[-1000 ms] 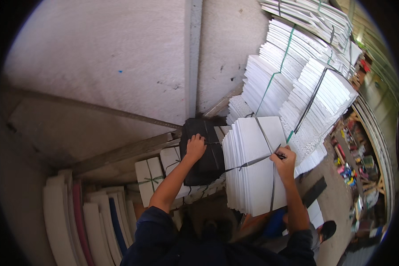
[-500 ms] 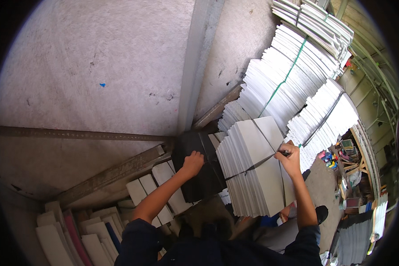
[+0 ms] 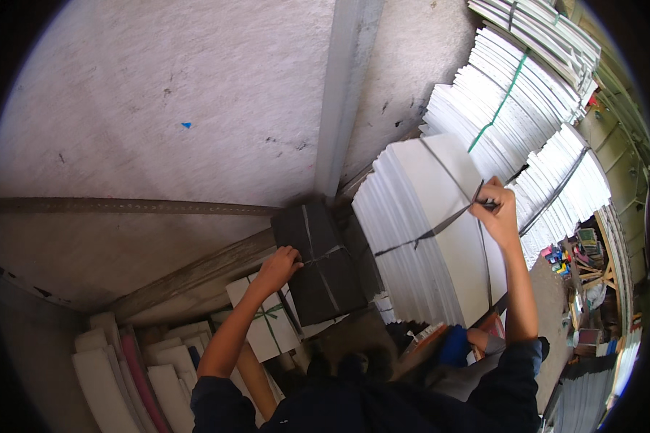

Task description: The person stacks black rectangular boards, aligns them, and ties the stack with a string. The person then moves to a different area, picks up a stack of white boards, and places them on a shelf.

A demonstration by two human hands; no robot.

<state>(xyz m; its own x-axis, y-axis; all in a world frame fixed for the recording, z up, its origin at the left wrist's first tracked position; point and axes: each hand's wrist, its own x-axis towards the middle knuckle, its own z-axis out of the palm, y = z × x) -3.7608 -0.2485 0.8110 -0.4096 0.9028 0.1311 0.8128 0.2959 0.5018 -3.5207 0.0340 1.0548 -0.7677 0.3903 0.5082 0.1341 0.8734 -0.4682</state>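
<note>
My right hand (image 3: 497, 211) is closed round the dark strap (image 3: 451, 220) of a thick bundle of white sheets (image 3: 461, 252). The bundle is tilted, with its layered edges toward the left and straps crossing on its broad face. At the left edge of a black bundle (image 3: 325, 285), tied crosswise with pale straps, my left hand (image 3: 276, 270) has its fingers curled on the strap. The fingertips are partly hidden. Below that hand lies a white bundle with a green strap (image 3: 256, 332).
Tall strapped stacks of white sheets (image 3: 484, 94) rise at the far right. Boards (image 3: 97, 375) lean at the lower left beside a stained wall (image 3: 159, 65) with a metal post (image 3: 347, 86). Another person's arm (image 3: 478, 338) shows behind my right forearm.
The white bundle has moved up and away with my right hand on its strap. My left hand and the black bundle have shifted left, uncovering more of its strapped face. The view has shifted slightly.
</note>
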